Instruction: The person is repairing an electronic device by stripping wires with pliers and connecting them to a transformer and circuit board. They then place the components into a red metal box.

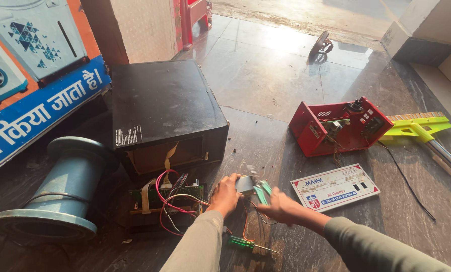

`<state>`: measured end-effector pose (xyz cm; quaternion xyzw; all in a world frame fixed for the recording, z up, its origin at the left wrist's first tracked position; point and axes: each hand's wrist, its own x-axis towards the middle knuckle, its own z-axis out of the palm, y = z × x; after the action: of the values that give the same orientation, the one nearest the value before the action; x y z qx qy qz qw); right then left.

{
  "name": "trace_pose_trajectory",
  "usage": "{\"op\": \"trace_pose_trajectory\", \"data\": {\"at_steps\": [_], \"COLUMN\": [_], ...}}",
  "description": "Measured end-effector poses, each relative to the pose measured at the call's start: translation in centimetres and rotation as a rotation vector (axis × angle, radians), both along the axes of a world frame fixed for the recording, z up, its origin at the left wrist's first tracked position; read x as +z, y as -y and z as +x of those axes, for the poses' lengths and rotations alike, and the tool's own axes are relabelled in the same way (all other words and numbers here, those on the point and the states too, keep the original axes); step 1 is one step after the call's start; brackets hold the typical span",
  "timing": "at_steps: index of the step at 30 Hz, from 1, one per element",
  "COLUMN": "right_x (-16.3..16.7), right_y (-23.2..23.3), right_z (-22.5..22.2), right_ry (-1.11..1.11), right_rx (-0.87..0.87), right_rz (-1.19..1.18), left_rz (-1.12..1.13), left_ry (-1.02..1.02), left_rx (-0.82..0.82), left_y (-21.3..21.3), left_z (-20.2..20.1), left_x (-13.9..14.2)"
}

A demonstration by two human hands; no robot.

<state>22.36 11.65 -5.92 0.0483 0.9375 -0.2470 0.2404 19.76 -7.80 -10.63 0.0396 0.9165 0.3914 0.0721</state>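
Nearest me, on the floor (pixel 266 75) just below my hands: a green-handled screwdriver (pixel 245 244), lying flat, tip pointing right.

Left hand (pixel 225 194) is curled around a small grey module (pixel 244 185), fingers on its left edge. Orange wires (pixel 245 224) run down from it toward the screwdriver.

Right hand (pixel 278 205) is closed on green-handled pliers (pixel 261 190), jaws up against the module's right side (motion blur here, can't tell whether the jaws are actually biting anything).

Just left of my left hand: a green circuit board (pixel 185 194) with a tangle of red, white and black wires (pixel 167 194) over it, sitting in front of the open face of a black metal case (pixel 160 108). A flat tan ribbon cable runs from the case opening down to the board.

Further left of that: a blue flanged pipe piece (pixel 64 186) lying on its side.

Right of my right hand, near but not touching: a white printed faceplate (pixel 334 186), flat on the floor.

Beyond the faceplate: a red plastic housing (pixel 339 127), opened, internals and loose wires exposed. A thin black cable trails from it along the floor to the right.

Just beside the housing, on its right: a yellow-green broom head (pixel 417 125) with a metal handle running off frame.

Far up, well apart from everything: a small dark round object (pixel 320 46) on the floor tiles, too small to identify.
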Motion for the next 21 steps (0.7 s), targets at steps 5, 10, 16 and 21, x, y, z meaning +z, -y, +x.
{"op": "trace_pose_trajectory", "data": {"at_steps": [5,10,16,21], "right_x": [-0.9,-0.3,-0.7,-2.5], "right_y": [-1.1,-2.0,-2.0,-3.0], "right_z": [0.8,1.8,2.8,3.5], "right_ry": [-0.333,-0.234,-0.11,-0.307], "right_rx": [0.095,-0.014,0.028,0.007], "right_rz": [0.023,-0.182,0.07,0.03], "left_rz": [-0.001,-0.048,-0.085,-0.094], "left_ry": [0.014,-0.006,0.03,0.041], "left_rx": [-0.009,-0.041,-0.034,-0.03], "left_y": [0.5,0.7,0.8,1.1], "left_z": [0.1,0.0,0.4,0.4], "left_x": [-0.1,-0.4,0.2,0.3]}}
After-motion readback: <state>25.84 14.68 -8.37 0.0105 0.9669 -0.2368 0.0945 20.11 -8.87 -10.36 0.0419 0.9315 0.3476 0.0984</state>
